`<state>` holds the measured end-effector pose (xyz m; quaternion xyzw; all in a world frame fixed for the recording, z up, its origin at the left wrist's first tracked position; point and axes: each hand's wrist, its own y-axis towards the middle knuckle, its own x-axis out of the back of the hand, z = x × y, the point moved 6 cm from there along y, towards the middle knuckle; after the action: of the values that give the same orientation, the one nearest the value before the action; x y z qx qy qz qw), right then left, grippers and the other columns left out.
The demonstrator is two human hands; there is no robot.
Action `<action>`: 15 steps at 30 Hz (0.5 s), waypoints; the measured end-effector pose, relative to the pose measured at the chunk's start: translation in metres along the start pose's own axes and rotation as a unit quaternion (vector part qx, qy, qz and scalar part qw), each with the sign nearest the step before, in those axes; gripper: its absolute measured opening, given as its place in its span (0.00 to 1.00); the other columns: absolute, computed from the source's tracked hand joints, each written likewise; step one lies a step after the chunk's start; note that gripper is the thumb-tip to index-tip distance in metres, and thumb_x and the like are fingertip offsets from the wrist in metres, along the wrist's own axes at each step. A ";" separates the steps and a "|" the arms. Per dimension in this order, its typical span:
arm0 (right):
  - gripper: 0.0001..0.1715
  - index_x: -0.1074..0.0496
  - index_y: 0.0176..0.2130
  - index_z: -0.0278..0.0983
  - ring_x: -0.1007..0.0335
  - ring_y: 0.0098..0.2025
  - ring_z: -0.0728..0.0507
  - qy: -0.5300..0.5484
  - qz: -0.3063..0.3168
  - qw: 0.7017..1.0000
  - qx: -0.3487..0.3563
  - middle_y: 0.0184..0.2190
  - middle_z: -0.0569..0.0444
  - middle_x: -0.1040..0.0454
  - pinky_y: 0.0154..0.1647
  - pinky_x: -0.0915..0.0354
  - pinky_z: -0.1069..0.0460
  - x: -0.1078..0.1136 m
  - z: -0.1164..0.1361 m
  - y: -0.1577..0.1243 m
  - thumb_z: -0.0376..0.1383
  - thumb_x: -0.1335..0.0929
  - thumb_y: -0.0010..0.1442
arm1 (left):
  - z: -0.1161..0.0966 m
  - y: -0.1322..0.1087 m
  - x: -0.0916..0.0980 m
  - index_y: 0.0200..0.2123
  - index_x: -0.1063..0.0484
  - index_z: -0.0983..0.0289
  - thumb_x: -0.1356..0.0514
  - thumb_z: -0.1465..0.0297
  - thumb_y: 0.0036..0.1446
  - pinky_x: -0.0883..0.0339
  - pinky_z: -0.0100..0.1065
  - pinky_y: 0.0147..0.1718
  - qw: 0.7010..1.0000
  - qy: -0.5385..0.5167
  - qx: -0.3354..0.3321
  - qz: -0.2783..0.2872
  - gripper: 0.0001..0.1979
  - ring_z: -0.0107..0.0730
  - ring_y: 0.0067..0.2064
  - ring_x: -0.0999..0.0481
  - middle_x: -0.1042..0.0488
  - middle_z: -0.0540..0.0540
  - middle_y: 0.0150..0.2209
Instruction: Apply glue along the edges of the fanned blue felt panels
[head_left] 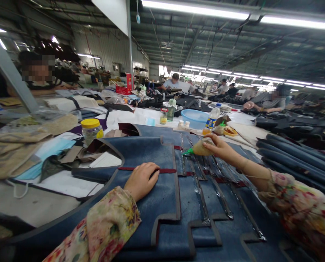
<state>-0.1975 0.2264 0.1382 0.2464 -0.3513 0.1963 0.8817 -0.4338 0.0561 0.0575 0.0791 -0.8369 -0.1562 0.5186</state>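
My right hand (215, 145) is closed around a yellowish squeeze bottle (201, 148) with a green nozzle. Tilted down to the left, the nozzle tip is at a shiny wet line of what looks like glue (183, 163). Several such lines run along the edges of overlapping blue leather-like panels (162, 203), which have grey borders and dark red strips. My left hand (143, 178) rests palm down on the leftmost panel, across a dark red strip (166, 170). It holds nothing, and its fingers are slightly bent. Floral sleeves cover both forearms.
Beyond the panels stand a yellow-lidded jar (90, 129), a light blue basin (195, 118), a blue-capped bottle (213, 116) and a red-lidded jar (163, 116). More blue panels (296, 163) are stacked at right. Scraps and a face mask (46, 156) lie at left. Other people work farther back.
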 end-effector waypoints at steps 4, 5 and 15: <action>0.25 0.36 0.46 0.39 0.35 0.47 0.39 -0.007 -0.017 1.000 0.009 0.44 0.49 0.31 0.49 0.39 0.44 0.002 0.017 0.013 0.50 0.36 0.53 | -0.001 0.000 0.000 0.43 0.31 0.60 0.52 0.66 0.61 0.39 0.39 0.46 1.000 -0.003 0.000 -0.002 0.13 0.35 0.46 0.31 0.27 0.52 0.44; 0.25 0.36 0.46 0.39 0.35 0.47 0.39 -0.013 -0.013 1.000 0.013 0.43 0.49 0.31 0.49 0.39 0.45 0.000 0.024 0.016 0.50 0.36 0.54 | -0.001 0.000 0.001 0.42 0.30 0.60 0.52 0.66 0.61 0.39 0.39 0.46 1.000 -0.005 0.001 -0.003 0.13 0.35 0.46 0.31 0.27 0.52 0.44; 0.26 0.36 0.47 0.36 0.34 0.44 0.40 -0.074 -0.030 0.997 0.024 0.42 0.48 0.30 0.45 0.38 0.46 -0.020 0.039 0.054 0.49 0.36 0.54 | -0.001 0.000 0.002 0.42 0.30 0.60 0.52 0.66 0.61 0.39 0.37 0.45 1.000 -0.014 0.009 -0.003 0.13 0.35 0.46 0.31 0.27 0.53 0.44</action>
<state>-0.2591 0.2436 0.1645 0.2919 -0.4032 0.1592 0.8526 -0.4339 0.0551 0.0596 0.0836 -0.8454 -0.1516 0.5053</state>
